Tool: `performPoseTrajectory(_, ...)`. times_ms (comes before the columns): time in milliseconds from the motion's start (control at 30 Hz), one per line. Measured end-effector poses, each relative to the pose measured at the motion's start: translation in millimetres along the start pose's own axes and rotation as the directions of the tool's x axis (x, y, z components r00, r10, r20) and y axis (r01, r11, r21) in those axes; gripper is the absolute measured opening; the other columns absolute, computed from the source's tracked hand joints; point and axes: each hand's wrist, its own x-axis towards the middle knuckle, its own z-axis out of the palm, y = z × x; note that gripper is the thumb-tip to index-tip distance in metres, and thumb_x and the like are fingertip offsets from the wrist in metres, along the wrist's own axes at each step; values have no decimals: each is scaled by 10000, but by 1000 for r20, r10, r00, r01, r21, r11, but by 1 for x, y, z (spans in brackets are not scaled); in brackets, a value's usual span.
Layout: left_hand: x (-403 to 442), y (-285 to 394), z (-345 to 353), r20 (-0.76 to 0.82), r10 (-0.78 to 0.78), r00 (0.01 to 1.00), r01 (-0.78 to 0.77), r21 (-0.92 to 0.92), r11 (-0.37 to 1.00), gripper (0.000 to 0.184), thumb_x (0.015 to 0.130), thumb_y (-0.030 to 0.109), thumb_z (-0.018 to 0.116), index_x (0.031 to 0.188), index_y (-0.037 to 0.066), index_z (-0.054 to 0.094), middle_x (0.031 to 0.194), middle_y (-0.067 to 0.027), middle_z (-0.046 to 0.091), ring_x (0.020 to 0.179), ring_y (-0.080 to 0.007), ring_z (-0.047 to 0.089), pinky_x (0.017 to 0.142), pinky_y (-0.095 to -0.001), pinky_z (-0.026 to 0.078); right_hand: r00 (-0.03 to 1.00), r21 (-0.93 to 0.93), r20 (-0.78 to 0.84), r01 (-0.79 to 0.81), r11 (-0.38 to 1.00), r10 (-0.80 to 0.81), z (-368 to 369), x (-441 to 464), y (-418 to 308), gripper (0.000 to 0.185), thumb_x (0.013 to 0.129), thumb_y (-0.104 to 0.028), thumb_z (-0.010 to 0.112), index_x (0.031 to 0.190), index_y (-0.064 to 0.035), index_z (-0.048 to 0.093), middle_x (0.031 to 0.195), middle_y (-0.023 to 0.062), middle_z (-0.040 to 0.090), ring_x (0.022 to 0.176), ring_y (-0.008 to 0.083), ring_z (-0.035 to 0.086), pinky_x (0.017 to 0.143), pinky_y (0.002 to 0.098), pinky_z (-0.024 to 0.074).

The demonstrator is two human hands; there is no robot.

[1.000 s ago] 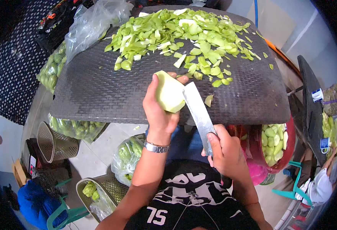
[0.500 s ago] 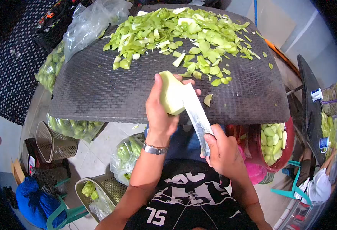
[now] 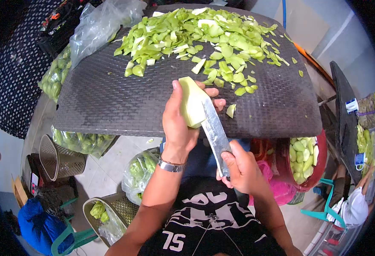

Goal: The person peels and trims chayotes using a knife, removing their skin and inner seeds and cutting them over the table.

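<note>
My left hand [image 3: 180, 112] is wrapped round a pale, peeled chayote [image 3: 191, 102], with the thumb along its left side and the fingertips showing on the right. In my right hand [image 3: 242, 166] is a knife [image 3: 216, 134], gripped low by its handle. The knife's broad blade points up and left, its upper end against the chayote's right side. Beyond both hands, a wide heap of green peelings [image 3: 166, 40] covers the far part of the dark woven table [image 3: 119, 98]. A single peel piece [image 3: 231, 111] lies just right of my left fingers.
A dark red tub [image 3: 322, 164] with pale peeled pieces stands below right. Clear bags of green chayotes [image 3: 140, 173] and plastic baskets [image 3: 59, 160] are on the floor at left. Another person in a white shirt [image 3: 354, 209] is at far right by a side table [image 3: 345, 115].
The knife and my right hand have shifted slightly down, and the blade has turned its face. My left hand still holds the chayote in nearly the same place.
</note>
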Motion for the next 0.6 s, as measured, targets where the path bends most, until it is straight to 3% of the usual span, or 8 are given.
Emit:
performPoseTrajectory(133, -1, -10, -6, 26, 87, 996, -85, -51, 995, 603, 1084, 589, 391, 1193, 28, 583, 1089, -220, 710, 946, -393, 735, 922, -526, 584, 1000, 98, 23, -1, 995, -2, 7, 2, 10, 160, 1123, -176, 437, 1119, -23, 484, 664, 95, 648, 483, 139, 583, 448, 310, 467)
performPoseTrajectory(333, -5, -25, 8, -99, 228, 969, -229, -6, 973, 585, 1095, 573, 376, 1224, 29, 550, 1142, -219, 693, 948, -378, 733, 914, -516, 585, 998, 207, 54, 2, 978, -13, 5, 4, 14, 161, 1129, -174, 419, 1118, -26, 481, 679, 100, 643, 462, 117, 548, 421, 290, 430)
performPoseTrajectory(433, -3, -22, 3, -63, 220, 973, -210, 136, 968, 580, 1101, 563, 367, 1235, 28, 548, 1127, -219, 698, 936, -370, 737, 887, -504, 595, 997, 262, 83, -15, 965, -7, -3, 6, 13, 171, 1128, -179, 421, 1113, -21, 484, 681, 107, 639, 449, 109, 523, 406, 281, 405)
performPoseTrajectory(600, 2, -6, -7, -20, 114, 993, -107, 224, 969, 616, 1099, 589, 342, 1237, 26, 550, 1094, -214, 710, 902, -339, 743, 832, -483, 616, 979, 327, 181, -150, 933, 94, -20, 8, 3, 214, 1133, -231, 419, 1132, -27, 485, 683, 131, 632, 426, 124, 503, 385, 280, 385)
